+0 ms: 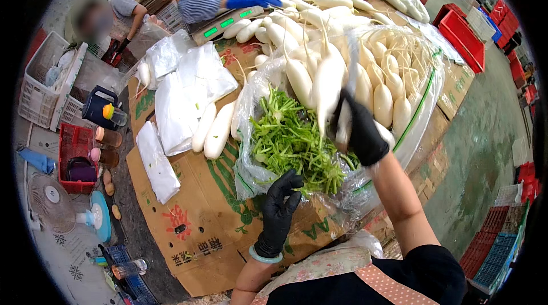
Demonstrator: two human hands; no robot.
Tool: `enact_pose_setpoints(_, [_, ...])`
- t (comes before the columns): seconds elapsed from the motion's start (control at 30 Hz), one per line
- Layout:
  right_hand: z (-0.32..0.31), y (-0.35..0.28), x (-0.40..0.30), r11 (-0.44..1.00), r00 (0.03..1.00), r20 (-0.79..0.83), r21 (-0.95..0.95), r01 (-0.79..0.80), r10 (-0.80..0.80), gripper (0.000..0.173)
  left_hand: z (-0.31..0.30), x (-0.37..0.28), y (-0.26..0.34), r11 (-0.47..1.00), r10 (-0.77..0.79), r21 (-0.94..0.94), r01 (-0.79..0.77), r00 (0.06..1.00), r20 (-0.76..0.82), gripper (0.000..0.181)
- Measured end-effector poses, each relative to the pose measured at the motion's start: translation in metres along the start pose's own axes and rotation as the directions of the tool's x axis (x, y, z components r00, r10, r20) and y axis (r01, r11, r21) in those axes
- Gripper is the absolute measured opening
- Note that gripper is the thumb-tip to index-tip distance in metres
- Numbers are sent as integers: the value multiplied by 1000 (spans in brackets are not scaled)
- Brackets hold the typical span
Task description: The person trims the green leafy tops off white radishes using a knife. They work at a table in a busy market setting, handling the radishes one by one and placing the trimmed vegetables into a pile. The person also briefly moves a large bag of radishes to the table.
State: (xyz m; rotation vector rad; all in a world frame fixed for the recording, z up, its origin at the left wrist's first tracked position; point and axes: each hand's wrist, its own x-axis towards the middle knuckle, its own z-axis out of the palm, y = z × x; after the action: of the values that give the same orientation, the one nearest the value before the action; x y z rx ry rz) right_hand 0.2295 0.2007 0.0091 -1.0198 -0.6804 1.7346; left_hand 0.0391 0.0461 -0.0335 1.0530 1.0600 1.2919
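Note:
In my right hand (364, 134), black-gloved and blurred by motion, is a knife (353, 63) with its blade pointing away from me. A large white radish (329, 78) lies just left of that hand, over a heap of cut green radish tops (295, 138). My left hand (280, 206), also gloved in black, hovers near the front edge of the heap; its fingers are loosely curled and apart, with nothing seen in them. Around the greens spreads a clear plastic bag (252, 176). More radishes (385, 99) with thin root tails are packed in it at the right.
Flattened cardboard (209, 228) covers the table. White plastic bags (180, 112) lie at the left. Beyond the radish pile, a co-worker's blue-gloved hand (252, 0) reaches over a digital scale (222, 24). Another person (128, 9) is at the upper left. Red crates (462, 39) stand on the floor at right.

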Motion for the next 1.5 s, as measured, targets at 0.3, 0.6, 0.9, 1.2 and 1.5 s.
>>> enact_pose_setpoints(0.3, [41,-27,178,294,755,10,-917,269,-656,78,5,14,-32,964,-237,-125,233,972,-13,32])
enact_pose_setpoints(0.6, [65,-8,186,103,829,205,-949,299,-520,30,4,36,-42,965,-214,-143,221,975,58,32])
enact_pose_setpoints(0.9, [1,59,-39,219,783,323,-841,495,-532,17,19,87,-92,307,-340,-827,471,866,367,44])
enact_pose_setpoints(1.2, [-49,113,-147,920,993,-94,-380,-101,70,26,11,27,-71,685,-557,-554,474,830,22,50])
enact_pose_setpoints(1.5, [-33,71,-135,250,830,250,-875,414,-498,36,-6,-19,-16,956,-18,292,13,1000,14,54])
